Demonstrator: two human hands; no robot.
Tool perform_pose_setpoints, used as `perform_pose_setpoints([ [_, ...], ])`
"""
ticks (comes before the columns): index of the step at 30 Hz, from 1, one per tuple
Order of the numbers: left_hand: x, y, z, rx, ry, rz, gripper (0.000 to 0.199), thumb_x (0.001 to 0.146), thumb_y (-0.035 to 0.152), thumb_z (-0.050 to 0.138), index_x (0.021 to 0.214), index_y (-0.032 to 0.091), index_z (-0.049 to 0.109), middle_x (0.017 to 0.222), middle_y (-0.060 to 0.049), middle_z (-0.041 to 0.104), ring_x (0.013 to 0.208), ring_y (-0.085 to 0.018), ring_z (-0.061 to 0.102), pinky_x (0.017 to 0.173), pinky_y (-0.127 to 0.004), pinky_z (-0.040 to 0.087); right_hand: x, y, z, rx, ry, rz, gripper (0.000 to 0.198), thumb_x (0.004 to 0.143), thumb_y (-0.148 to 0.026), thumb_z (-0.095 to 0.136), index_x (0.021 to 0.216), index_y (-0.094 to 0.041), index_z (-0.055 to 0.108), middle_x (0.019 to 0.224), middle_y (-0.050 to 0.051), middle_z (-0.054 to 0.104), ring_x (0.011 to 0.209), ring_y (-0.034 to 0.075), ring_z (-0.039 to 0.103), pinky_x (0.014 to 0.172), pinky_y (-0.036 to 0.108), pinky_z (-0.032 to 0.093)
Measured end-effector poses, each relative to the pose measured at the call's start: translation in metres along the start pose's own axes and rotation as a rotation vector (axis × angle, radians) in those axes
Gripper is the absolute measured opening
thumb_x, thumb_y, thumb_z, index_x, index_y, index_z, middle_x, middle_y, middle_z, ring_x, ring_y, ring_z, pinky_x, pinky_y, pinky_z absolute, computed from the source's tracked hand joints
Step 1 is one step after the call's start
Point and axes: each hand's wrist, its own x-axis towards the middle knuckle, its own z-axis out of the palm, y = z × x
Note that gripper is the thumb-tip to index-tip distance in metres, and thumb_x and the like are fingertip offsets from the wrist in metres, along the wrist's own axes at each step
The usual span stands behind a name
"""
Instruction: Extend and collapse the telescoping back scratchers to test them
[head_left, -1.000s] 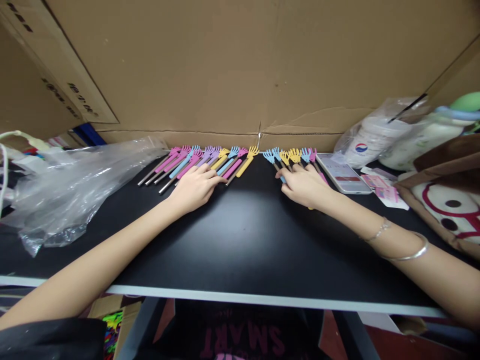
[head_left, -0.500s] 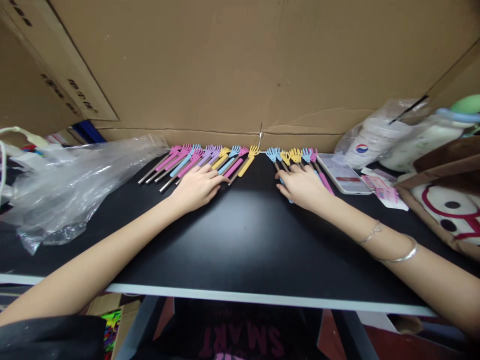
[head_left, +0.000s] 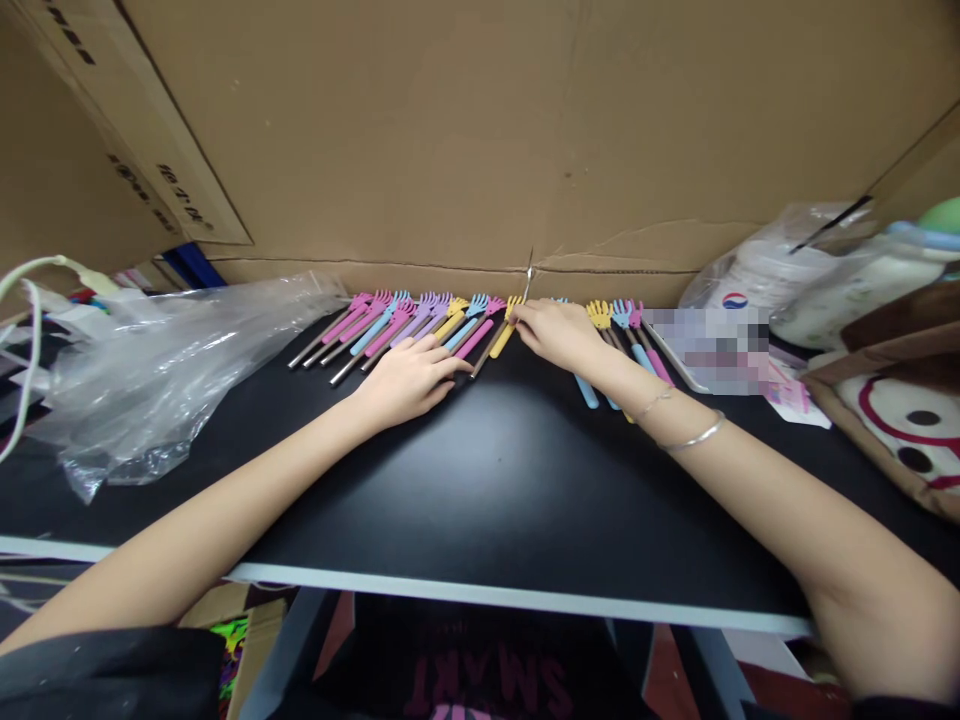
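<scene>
Several back scratchers with hand-shaped heads and metal rods lie slanted in a row at the left; a pink back scratcher (head_left: 351, 322) is near its outer end. My left hand (head_left: 411, 380) rests over the rods and handles of this row, fingers stretched out. At the row's inner end, the fingers of my right hand (head_left: 559, 335) are closed at the head of a yellow back scratcher (head_left: 500, 342). My right hand and forearm partly cover a second group, where a blue back scratcher (head_left: 641, 357) shows.
A clear plastic bag (head_left: 172, 370) lies on the black table (head_left: 480, 500) at left. To the right are a blurred-out phone (head_left: 705, 350), a lidded cup (head_left: 772, 275) in a bag, a bottle (head_left: 855, 295) and a brown bag (head_left: 862, 420). Cardboard (head_left: 450, 140) stands behind.
My right hand has moved left from the right-hand group to the yellow back scratcher at the end of the left row. My left hand stays over its row. The view has shifted slightly.
</scene>
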Motion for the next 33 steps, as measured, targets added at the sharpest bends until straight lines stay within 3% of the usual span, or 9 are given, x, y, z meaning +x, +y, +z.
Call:
perform_pose_setpoints([
  [7,0.0,0.001,0.0,-0.035,0.015,0.046,0.03,0.093,0.024,0.045,0.118,0.021,0.061,0.103,-0.007,0.067,0.102,-0.023,0.054,0.083,-0.034,0.041,0.017,-0.013,0.012,0.031,-0.031,0.036,0.032,0.095,-0.028,0.034,0.106,-0.019,0.062,0.112,0.009,0.065,0.092,0.023,0.062,0.065,0.031,0.036],
  [16,0.0,0.002,-0.002,-0.099,0.022,0.059,0.029,0.093,0.019,0.042,0.112,0.021,0.064,0.101,-0.006,0.065,0.1,-0.02,0.053,0.085,-0.032,0.045,0.006,-0.021,0.009,0.086,-0.075,0.04,0.026,0.093,-0.029,0.042,0.099,-0.016,0.063,0.11,0.011,0.062,0.089,0.021,0.061,0.068,0.03,0.04],
  [23,-0.001,0.0,-0.002,-0.098,0.044,0.101,0.03,0.096,0.023,0.039,0.108,0.023,0.066,0.099,-0.005,0.066,0.097,-0.019,0.054,0.083,-0.031,0.045,-0.029,-0.035,-0.009,0.115,-0.124,-0.024,0.019,0.092,-0.029,0.047,0.092,-0.017,0.062,0.103,0.008,0.062,0.086,0.018,0.059,0.068,0.029,0.039],
  [33,-0.002,0.021,-0.014,-0.056,0.098,0.215,0.025,0.094,0.021,0.043,0.103,0.025,0.067,0.102,-0.003,0.067,0.1,-0.019,0.055,0.08,-0.03,0.044,-0.095,-0.054,-0.029,0.196,-0.076,-0.269,0.024,0.093,-0.038,0.048,0.096,-0.018,0.061,0.097,0.006,0.064,0.088,0.019,0.055,0.069,0.03,0.038],
])
